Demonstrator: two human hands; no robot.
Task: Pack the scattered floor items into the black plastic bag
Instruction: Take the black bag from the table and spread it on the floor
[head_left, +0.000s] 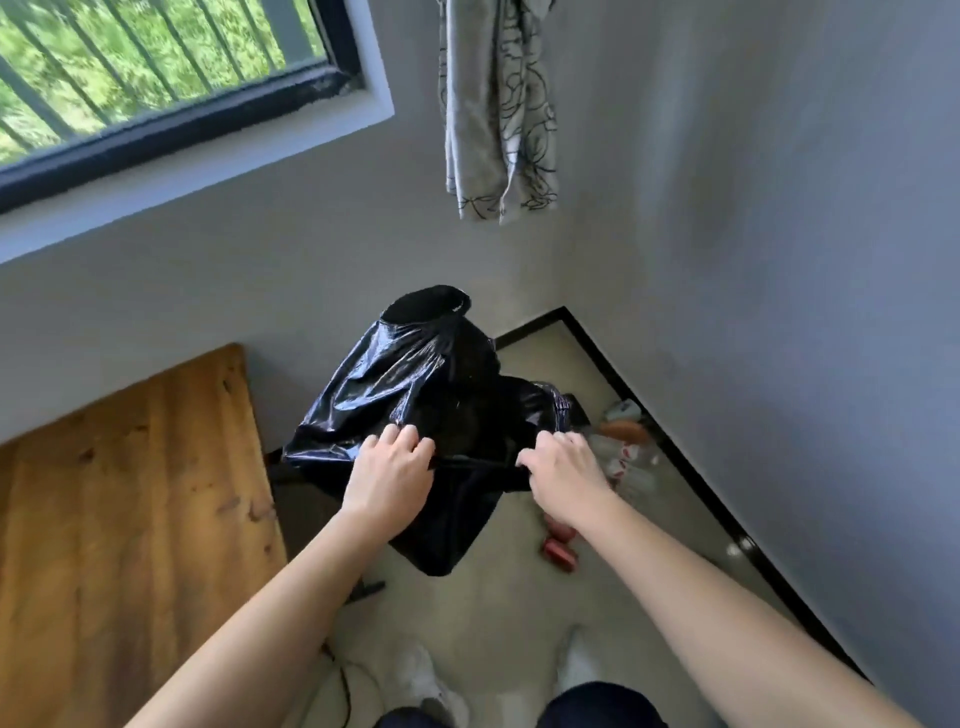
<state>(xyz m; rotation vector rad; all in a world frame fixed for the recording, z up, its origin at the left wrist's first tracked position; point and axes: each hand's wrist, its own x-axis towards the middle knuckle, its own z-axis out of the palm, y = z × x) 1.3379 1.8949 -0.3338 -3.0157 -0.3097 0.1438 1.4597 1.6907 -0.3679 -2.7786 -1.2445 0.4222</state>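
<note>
Both hands are pinching the rim of the black plastic bag (415, 384), left hand (389, 470) and right hand (563, 475) pulling it apart in mid-air above the floor. She's wanting that mouth stretched wide before lowering it beside the red can (561, 553) and the cluttered bits (623, 441) in the corner.

We hold the plastic bag (415, 395) between wooden table (130, 519) at left and scattered floor items (623, 447) at right, curtain (498, 114) above.
</note>
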